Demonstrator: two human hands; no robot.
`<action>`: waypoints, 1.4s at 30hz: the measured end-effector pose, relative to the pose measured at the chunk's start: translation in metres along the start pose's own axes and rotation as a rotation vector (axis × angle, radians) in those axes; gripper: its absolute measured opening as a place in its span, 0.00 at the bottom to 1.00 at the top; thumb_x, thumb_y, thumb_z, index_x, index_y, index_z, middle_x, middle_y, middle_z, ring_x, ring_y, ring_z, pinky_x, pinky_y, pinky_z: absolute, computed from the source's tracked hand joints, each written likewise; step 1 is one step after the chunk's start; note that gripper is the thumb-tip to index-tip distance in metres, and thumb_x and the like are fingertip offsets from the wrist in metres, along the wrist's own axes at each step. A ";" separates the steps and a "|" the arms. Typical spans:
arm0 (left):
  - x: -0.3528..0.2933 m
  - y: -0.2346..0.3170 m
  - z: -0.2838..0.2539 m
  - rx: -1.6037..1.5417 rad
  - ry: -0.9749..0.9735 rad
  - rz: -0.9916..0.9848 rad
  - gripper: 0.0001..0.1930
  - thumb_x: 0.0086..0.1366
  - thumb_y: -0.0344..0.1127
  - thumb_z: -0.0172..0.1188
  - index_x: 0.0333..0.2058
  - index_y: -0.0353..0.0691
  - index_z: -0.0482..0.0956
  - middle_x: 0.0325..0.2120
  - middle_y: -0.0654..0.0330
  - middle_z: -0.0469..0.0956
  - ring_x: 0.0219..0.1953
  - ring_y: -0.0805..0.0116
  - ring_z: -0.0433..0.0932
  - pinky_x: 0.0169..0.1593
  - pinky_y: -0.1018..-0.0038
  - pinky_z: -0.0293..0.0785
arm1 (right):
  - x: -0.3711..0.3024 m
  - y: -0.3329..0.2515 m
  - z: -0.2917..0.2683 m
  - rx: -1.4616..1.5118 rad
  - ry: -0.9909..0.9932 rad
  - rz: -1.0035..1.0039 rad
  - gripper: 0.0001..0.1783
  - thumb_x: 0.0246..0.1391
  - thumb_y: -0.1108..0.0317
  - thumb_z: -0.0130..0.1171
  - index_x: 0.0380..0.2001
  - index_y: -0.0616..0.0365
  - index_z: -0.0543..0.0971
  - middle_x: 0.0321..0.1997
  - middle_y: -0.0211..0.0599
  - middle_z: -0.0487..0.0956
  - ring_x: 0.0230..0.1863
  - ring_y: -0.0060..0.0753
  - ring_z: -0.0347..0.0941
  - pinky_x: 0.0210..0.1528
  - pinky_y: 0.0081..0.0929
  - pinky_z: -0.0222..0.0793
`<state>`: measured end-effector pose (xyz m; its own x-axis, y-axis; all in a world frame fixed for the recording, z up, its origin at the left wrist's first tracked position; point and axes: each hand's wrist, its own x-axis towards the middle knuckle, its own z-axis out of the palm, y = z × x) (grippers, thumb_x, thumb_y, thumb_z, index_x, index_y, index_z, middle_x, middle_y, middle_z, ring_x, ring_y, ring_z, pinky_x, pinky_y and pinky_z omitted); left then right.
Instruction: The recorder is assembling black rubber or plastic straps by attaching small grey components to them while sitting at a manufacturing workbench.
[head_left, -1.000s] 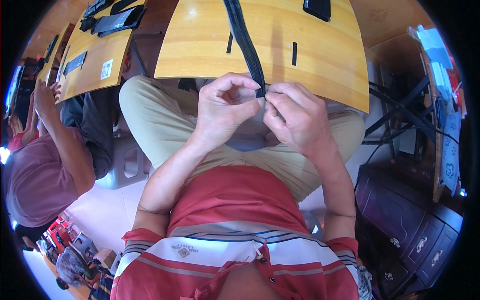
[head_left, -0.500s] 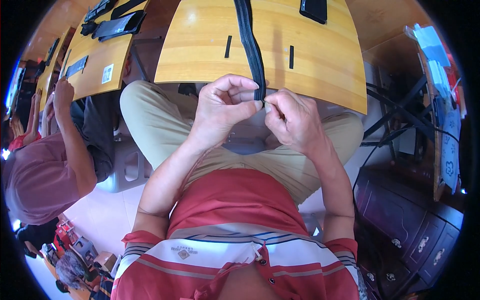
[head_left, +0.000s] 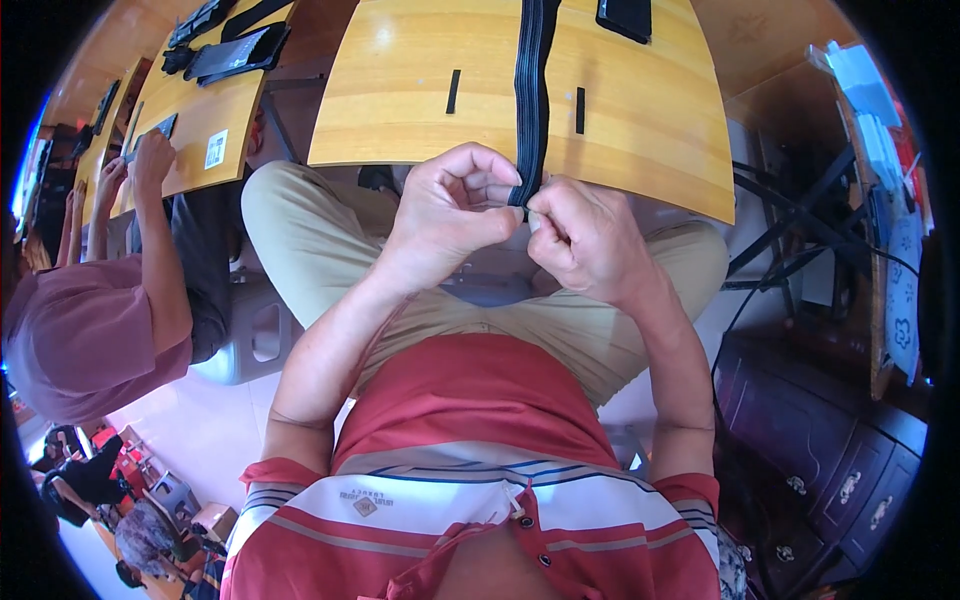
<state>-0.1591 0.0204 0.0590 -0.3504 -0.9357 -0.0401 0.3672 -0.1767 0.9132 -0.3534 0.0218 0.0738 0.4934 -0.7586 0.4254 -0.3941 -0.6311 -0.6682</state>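
A long black elastic band (head_left: 536, 85) with fine lengthwise stripes runs from the far table edge down to my fingers. My left hand (head_left: 455, 200) is closed on its near end, thumb below and fingers curled behind it. At the same end, my right hand (head_left: 587, 235) pinches the band's edge between thumb and forefinger. The fingertips of both hands almost meet there. Whatever small detail lies between them is too small to make out. Both hands are held just off the near edge of the wooden table (head_left: 400, 110).
Two short black strips (head_left: 453, 92) (head_left: 580, 110) lie on the tabletop, and a black folded item (head_left: 625, 18) rests at its far right. To the left, a person in a mauve shirt (head_left: 90, 330) works at another table (head_left: 205, 110). A dark cabinet (head_left: 810, 450) stands at right.
The far part of the band has swung right and now hangs straighter. My hands have barely moved. The person at left has shifted their hands.
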 end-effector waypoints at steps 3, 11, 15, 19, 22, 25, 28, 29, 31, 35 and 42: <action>-0.001 0.001 0.005 0.097 0.021 0.034 0.16 0.52 0.14 0.62 0.39 0.34 0.75 0.36 0.64 0.79 0.40 0.80 0.77 0.44 0.81 0.74 | -0.001 -0.002 -0.001 -0.103 -0.009 -0.046 0.09 0.42 0.78 0.60 0.27 0.60 0.70 0.22 0.42 0.73 0.25 0.47 0.74 0.26 0.39 0.70; -0.009 0.007 -0.007 0.111 -0.094 -0.045 0.14 0.52 0.15 0.61 0.37 0.35 0.75 0.33 0.66 0.79 0.37 0.81 0.78 0.42 0.82 0.75 | -0.006 -0.003 -0.005 -0.005 -0.123 -0.045 0.09 0.42 0.77 0.59 0.29 0.60 0.70 0.22 0.41 0.72 0.25 0.46 0.74 0.26 0.39 0.68; -0.012 0.011 -0.003 0.054 -0.103 -0.084 0.13 0.54 0.15 0.61 0.37 0.34 0.74 0.32 0.65 0.79 0.36 0.79 0.79 0.40 0.82 0.76 | -0.006 -0.001 -0.011 0.135 -0.175 0.011 0.09 0.42 0.80 0.58 0.29 0.59 0.72 0.23 0.36 0.72 0.22 0.38 0.71 0.24 0.32 0.66; -0.006 0.007 -0.005 -0.049 -0.028 -0.086 0.12 0.56 0.16 0.61 0.38 0.33 0.74 0.34 0.63 0.80 0.38 0.78 0.80 0.42 0.81 0.77 | -0.009 0.003 -0.001 0.131 -0.020 -0.021 0.08 0.48 0.79 0.60 0.34 0.63 0.75 0.28 0.39 0.74 0.25 0.32 0.73 0.27 0.28 0.69; -0.006 -0.001 -0.006 -0.105 -0.003 -0.042 0.11 0.56 0.16 0.61 0.38 0.34 0.74 0.35 0.60 0.81 0.37 0.77 0.80 0.43 0.80 0.77 | -0.012 -0.005 0.011 0.184 0.125 0.013 0.10 0.52 0.79 0.62 0.38 0.65 0.77 0.34 0.42 0.76 0.29 0.31 0.75 0.31 0.26 0.72; -0.006 -0.002 -0.003 -0.128 0.045 -0.022 0.11 0.56 0.16 0.61 0.37 0.35 0.74 0.34 0.60 0.81 0.36 0.77 0.80 0.43 0.80 0.77 | -0.015 0.002 0.021 0.149 0.222 -0.032 0.12 0.53 0.78 0.64 0.42 0.66 0.78 0.38 0.43 0.76 0.34 0.31 0.76 0.36 0.26 0.74; -0.007 -0.002 0.002 -0.151 0.074 -0.035 0.11 0.56 0.16 0.61 0.36 0.36 0.75 0.33 0.61 0.81 0.36 0.78 0.79 0.44 0.80 0.77 | -0.017 0.009 0.027 0.077 0.305 -0.121 0.14 0.53 0.79 0.63 0.44 0.65 0.78 0.39 0.44 0.76 0.36 0.37 0.78 0.38 0.27 0.75; -0.007 -0.001 0.004 -0.156 0.062 -0.043 0.10 0.56 0.16 0.61 0.35 0.36 0.75 0.33 0.62 0.81 0.36 0.79 0.78 0.43 0.80 0.76 | -0.017 0.010 0.029 0.065 0.343 -0.130 0.13 0.53 0.79 0.63 0.43 0.65 0.78 0.38 0.45 0.77 0.37 0.41 0.79 0.37 0.29 0.76; -0.008 -0.003 0.005 -0.153 0.059 -0.028 0.10 0.57 0.16 0.60 0.34 0.36 0.75 0.33 0.62 0.81 0.35 0.79 0.78 0.43 0.80 0.77 | -0.016 0.007 0.033 0.073 0.374 -0.110 0.14 0.53 0.79 0.62 0.44 0.64 0.78 0.39 0.45 0.77 0.36 0.41 0.79 0.37 0.29 0.76; -0.008 -0.008 0.002 -0.112 0.075 0.034 0.08 0.57 0.16 0.59 0.34 0.35 0.74 0.32 0.61 0.80 0.34 0.78 0.78 0.43 0.78 0.79 | -0.012 -0.009 0.037 0.038 0.440 -0.051 0.13 0.55 0.78 0.61 0.45 0.64 0.78 0.40 0.46 0.76 0.35 0.39 0.79 0.35 0.28 0.76; -0.011 0.000 0.014 -0.149 0.082 0.057 0.08 0.58 0.17 0.59 0.34 0.35 0.73 0.31 0.62 0.79 0.33 0.80 0.78 0.39 0.80 0.79 | -0.013 -0.005 0.041 0.031 0.484 -0.067 0.07 0.57 0.77 0.60 0.40 0.63 0.79 0.39 0.46 0.77 0.33 0.38 0.79 0.32 0.29 0.76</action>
<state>-0.1675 0.0349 0.0650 -0.2560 -0.9663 -0.0287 0.5101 -0.1602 0.8450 -0.3258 0.0414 0.0465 0.0971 -0.7092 0.6983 -0.3467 -0.6818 -0.6442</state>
